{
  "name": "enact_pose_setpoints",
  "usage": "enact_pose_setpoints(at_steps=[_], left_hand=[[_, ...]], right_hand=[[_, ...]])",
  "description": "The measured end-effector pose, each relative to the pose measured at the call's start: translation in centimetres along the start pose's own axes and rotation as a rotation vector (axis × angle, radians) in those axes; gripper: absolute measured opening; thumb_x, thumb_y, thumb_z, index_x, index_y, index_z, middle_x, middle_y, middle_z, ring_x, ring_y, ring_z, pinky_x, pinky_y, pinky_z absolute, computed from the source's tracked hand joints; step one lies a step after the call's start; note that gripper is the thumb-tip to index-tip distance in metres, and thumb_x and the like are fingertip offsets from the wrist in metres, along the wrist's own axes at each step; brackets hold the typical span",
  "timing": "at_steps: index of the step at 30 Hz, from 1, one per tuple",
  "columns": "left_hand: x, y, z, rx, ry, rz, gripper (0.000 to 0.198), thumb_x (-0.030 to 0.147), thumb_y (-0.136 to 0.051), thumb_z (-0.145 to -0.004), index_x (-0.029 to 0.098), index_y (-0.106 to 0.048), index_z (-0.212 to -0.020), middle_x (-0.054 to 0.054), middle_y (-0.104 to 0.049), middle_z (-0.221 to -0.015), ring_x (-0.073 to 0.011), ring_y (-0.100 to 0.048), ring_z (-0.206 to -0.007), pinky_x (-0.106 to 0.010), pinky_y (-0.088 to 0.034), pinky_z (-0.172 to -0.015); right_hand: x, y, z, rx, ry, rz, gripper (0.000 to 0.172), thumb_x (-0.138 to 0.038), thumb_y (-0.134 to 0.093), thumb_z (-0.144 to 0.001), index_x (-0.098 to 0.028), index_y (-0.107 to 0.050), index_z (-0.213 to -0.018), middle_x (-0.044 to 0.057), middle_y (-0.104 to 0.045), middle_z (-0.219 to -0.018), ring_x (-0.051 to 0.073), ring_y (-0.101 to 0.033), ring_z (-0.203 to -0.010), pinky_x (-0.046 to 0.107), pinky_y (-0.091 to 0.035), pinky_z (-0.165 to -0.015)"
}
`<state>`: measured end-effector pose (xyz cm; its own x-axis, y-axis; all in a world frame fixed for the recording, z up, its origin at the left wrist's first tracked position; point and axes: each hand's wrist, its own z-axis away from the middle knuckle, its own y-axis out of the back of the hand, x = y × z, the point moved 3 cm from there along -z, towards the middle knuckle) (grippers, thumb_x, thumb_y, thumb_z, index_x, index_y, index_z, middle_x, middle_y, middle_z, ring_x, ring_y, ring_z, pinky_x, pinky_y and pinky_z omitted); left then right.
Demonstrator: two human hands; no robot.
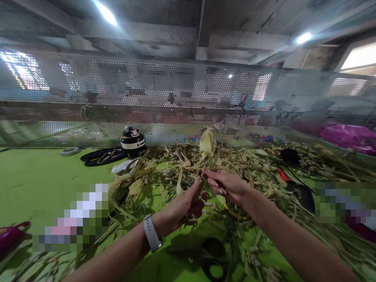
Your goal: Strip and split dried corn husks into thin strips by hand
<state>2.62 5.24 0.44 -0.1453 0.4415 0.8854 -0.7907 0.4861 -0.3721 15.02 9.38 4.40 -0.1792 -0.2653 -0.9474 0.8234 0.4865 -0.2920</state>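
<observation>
In front of me a dried plant stalk with a pale yellow-green, papery head (pixel 207 143) stands upright. My left hand (pixel 183 205), below a white watch band, has its fingers curled around the lower stalk, thumb pointing up. Higher on the same stalk, my right hand (pixel 229 184) pinches it between thumb and fingers; a ring shows on one finger. Under my hands lie black-handled scissors (pixel 214 262), partly blurred. Dried leaves and stalks (pixel 164 172) are heaped around and behind both hands, and a yellow ring-shaped item (pixel 235 213) sits partly behind my right forearm.
A perforated metal screen (pixel 176 90) runs along the back of the green table (pixel 35 168). At back left are a black-and-white container (pixel 133 141), black looped items (pixel 102 156) and a tape roll (pixel 70 151). A purple plastic bag (pixel 349 138) lies at right.
</observation>
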Motion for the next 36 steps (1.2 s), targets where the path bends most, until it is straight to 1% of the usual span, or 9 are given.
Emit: enact_pose_setpoints(at_steps=[5, 14, 18, 19, 20, 23, 27, 32, 36], left_hand=[[1.3, 1.1, -0.1, 0.120, -0.153, -0.055, 0.036, 0.053, -0.059, -0.073, 0.019, -0.048, -0.070, 0.009, -0.029, -0.049, -0.0042, -0.016, -0.042, -0.018, -0.008, -0.038], [4.7, 3.7, 1.6, 0.161, -0.112, -0.357, 0.035, 0.053, -0.052, -0.077, 0.020, -0.047, -0.068, 0.011, -0.021, -0.045, -0.0049, -0.009, -0.039, -0.020, -0.006, -0.037], [4.8, 3.9, 1.5, 0.212, -0.133, -0.535, 0.036, 0.054, -0.048, -0.079, 0.020, -0.048, -0.066, 0.010, -0.021, -0.044, -0.0063, -0.012, -0.038, -0.020, -0.008, -0.037], [4.7, 3.8, 1.5, 0.223, -0.160, -0.613, 0.037, 0.054, -0.047, -0.079, 0.019, -0.049, -0.065, 0.010, -0.023, -0.044, -0.0067, -0.015, -0.038, -0.020, -0.011, -0.037], [4.6, 3.7, 1.4, 0.224, -0.190, -0.693, 0.038, 0.054, -0.048, -0.079, 0.019, -0.051, -0.064, 0.009, -0.025, -0.045, -0.0072, -0.019, -0.040, -0.020, -0.014, -0.038], [4.4, 2.9, 1.5, 0.179, -0.280, -0.877, 0.038, 0.051, -0.047, -0.081, 0.017, -0.057, -0.065, 0.005, -0.036, -0.052, -0.0094, -0.031, -0.047, -0.020, -0.024, -0.044], [5.0, 2.2, 2.1, 0.077, -0.341, -0.912, 0.036, 0.046, -0.044, -0.083, 0.018, -0.059, -0.066, 0.003, -0.042, -0.058, -0.0107, -0.035, -0.053, -0.020, -0.028, -0.050], [6.3, 3.5, 3.2, 0.025, -0.188, -0.744, 0.038, 0.051, -0.046, -0.081, 0.018, -0.062, -0.071, 0.005, -0.034, -0.049, -0.0093, -0.026, -0.043, -0.021, -0.020, -0.041], [7.3, 5.5, 3.6, 0.144, -0.212, -0.541, 0.038, 0.051, -0.052, -0.078, 0.017, -0.055, -0.062, 0.004, -0.043, -0.050, -0.0072, -0.030, -0.042, -0.019, -0.024, -0.040]], right_hand=[[-2.1, 3.2, -0.1, 0.199, 0.083, -0.100, 0.019, -0.026, -0.069, -0.073, -0.013, -0.056, -0.067, -0.007, -0.050, -0.049, 0.000, -0.037, -0.035, 0.012, -0.030, -0.034], [-6.7, 10.7, 2.3, 0.643, 0.361, -0.017, 0.011, -0.021, -0.064, -0.074, -0.018, -0.055, -0.068, -0.004, -0.051, -0.053, 0.004, -0.038, -0.038, 0.017, -0.033, -0.036], [-8.1, 10.0, 4.3, 0.809, 0.571, 0.162, 0.016, -0.027, -0.067, -0.072, -0.022, -0.058, -0.084, -0.005, -0.054, -0.059, 0.007, -0.043, -0.043, 0.020, -0.036, -0.042], [-8.1, 8.8, 4.6, 0.810, 0.628, 0.242, 0.019, -0.028, -0.068, -0.072, -0.023, -0.059, -0.089, -0.004, -0.057, -0.063, 0.009, -0.048, -0.050, 0.022, -0.040, -0.049], [-8.2, 7.0, 4.7, 0.734, 0.716, 0.549, 0.021, -0.033, -0.064, -0.076, -0.023, -0.061, -0.095, 0.000, -0.062, -0.072, 0.013, -0.055, -0.062, 0.026, -0.044, -0.060], [-6.1, 1.2, 3.9, 0.262, 0.734, 1.271, 0.031, -0.042, -0.060, -0.079, -0.024, -0.063, -0.105, 0.006, -0.065, -0.103, 0.024, -0.055, -0.100, 0.043, -0.034, -0.093], [-2.6, -1.6, 2.6, -0.139, 0.525, 1.489, 0.029, -0.035, -0.045, -0.090, -0.022, -0.062, -0.110, 0.007, -0.067, -0.101, 0.021, -0.059, -0.092, 0.035, -0.039, -0.085], [-3.0, 0.0, 2.4, -0.084, 0.482, 1.434, 0.029, -0.034, -0.041, -0.092, -0.019, -0.066, -0.089, 0.004, -0.067, -0.080, 0.015, -0.057, -0.072, 0.024, -0.038, -0.065], [-4.4, 1.7, 2.4, 0.051, 0.439, 1.360, 0.030, -0.035, -0.041, -0.090, -0.018, -0.065, -0.088, 0.003, -0.064, -0.079, 0.015, -0.055, -0.070, 0.024, -0.038, -0.065]])
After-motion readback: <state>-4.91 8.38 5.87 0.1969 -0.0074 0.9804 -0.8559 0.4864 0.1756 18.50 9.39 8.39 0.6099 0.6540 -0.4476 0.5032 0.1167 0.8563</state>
